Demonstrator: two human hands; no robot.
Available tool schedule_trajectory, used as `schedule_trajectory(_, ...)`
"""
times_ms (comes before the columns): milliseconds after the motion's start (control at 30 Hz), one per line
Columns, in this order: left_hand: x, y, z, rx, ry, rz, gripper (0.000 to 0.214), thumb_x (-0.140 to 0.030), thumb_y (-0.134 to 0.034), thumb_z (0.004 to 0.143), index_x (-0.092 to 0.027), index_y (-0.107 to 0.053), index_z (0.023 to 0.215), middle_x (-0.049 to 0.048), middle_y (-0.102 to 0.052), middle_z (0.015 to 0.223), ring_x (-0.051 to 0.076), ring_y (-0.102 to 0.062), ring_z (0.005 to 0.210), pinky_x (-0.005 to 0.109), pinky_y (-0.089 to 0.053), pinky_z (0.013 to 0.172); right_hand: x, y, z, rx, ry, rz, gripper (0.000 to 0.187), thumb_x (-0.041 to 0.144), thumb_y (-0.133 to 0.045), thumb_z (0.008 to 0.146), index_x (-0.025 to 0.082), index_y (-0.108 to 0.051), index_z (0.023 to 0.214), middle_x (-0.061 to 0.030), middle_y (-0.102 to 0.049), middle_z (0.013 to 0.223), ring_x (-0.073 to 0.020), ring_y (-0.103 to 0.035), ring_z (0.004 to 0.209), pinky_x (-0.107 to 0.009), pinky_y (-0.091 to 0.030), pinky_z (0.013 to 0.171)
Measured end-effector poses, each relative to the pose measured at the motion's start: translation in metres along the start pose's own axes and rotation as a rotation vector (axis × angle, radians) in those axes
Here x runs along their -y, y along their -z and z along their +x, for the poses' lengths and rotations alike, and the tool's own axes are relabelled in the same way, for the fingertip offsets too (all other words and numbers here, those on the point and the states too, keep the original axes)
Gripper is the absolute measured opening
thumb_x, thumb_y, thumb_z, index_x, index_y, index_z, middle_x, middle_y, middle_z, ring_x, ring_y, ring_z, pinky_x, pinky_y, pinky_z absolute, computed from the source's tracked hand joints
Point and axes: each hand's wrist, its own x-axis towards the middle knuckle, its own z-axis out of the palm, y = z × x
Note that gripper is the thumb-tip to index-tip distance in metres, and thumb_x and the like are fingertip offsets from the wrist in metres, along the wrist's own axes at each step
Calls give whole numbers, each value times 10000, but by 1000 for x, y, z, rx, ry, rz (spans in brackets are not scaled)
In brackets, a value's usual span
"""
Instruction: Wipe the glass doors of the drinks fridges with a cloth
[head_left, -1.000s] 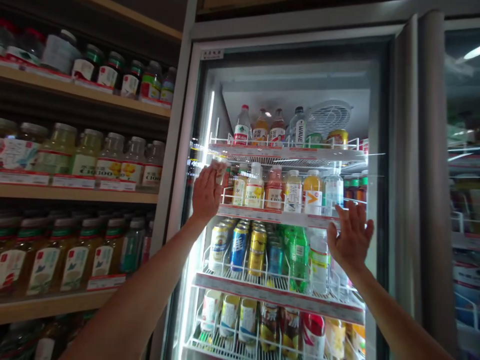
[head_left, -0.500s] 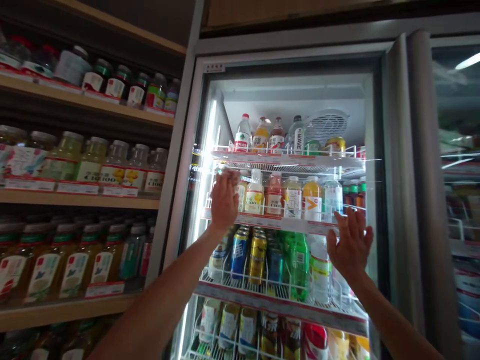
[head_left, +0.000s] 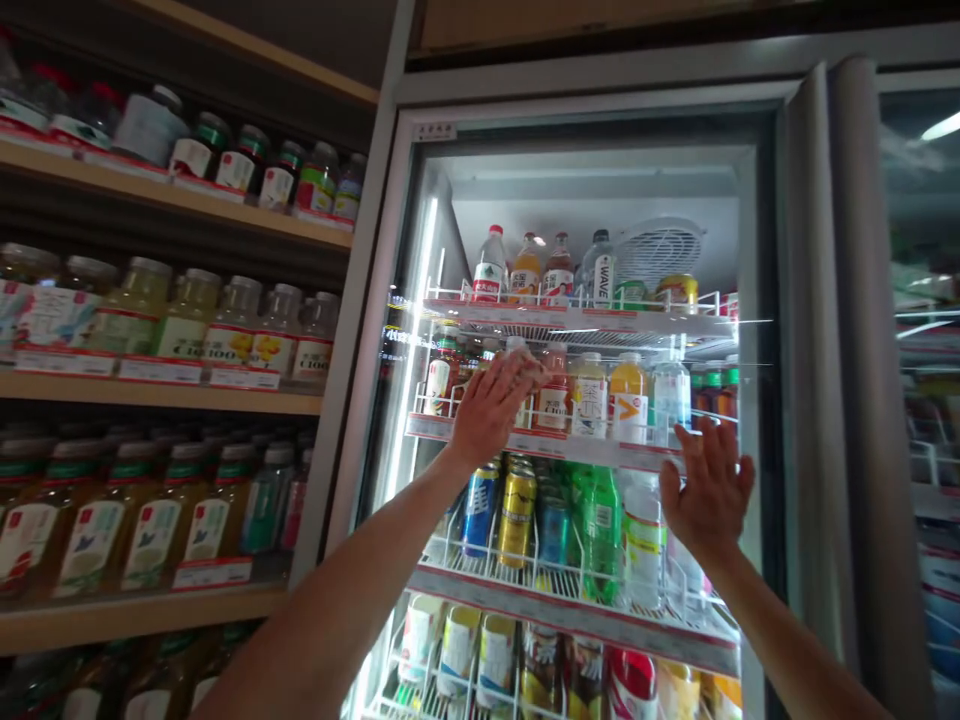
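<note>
My left hand [head_left: 491, 408] presses against the glass door [head_left: 420, 250] of a lit drinks fridge, at the second shelf [head_left: 585, 448]. Its fingers are together over what looks like a small pale cloth [head_left: 527, 360] at the fingertips. My right hand [head_left: 711, 490] lies open and flat on the same glass further right, fingers spread and pointing up, just below that shelf's edge. Bottles [head_left: 628, 395] stand behind the glass between my hands, and cans [head_left: 516, 505] sit on the shelf below.
Wooden shelves [head_left: 157, 395] packed with bottled drinks stand to the left of the fridge. A grey door frame [head_left: 847, 380] and another glass fridge door border it on the right. The top fridge shelf holds more bottles [head_left: 491, 265] and a fan grille [head_left: 658, 245].
My left hand has slid to the right across the glass, from the door's left edge to in front of the second-shelf bottles. My right hand has stayed in place.
</note>
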Motion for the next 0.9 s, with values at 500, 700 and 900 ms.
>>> schedule_trajectory(500, 19, 15, -31, -229, 379, 109, 464, -221, -341, 916, -255, -374, 1377, 71, -371, 1453, 245, -216, 1393, 500, -294, 1075, 0, -1, 0, -12, 12, -12, 513, 323, -391, 879, 198, -369, 1375, -140, -371, 1446, -291, -296, 1359, -488, -217, 1062)
schedule_trajectory(700, 7, 12, -39, -49, 134, 24, 470, -252, -375, 905, -266, -376, 1374, 41, -356, 1465, 238, -205, 1397, 471, -272, 1093, -2, -1, -1, -8, 10, -12, 510, 330, -390, 877, 185, -384, 1366, -149, -377, 1440, -295, -324, 1344, -494, -212, 1061)
schedule_trajectory(900, 26, 17, -39, -233, 400, 142, 454, -274, -355, 918, -218, -384, 1367, 86, -346, 1467, 242, -189, 1401, 477, -267, 1092, -1, 0, 0, -9, 15, -5, 486, 331, -386, 883, 164, -420, 1338, -159, -382, 1436, -297, -315, 1348, -501, -228, 1059)
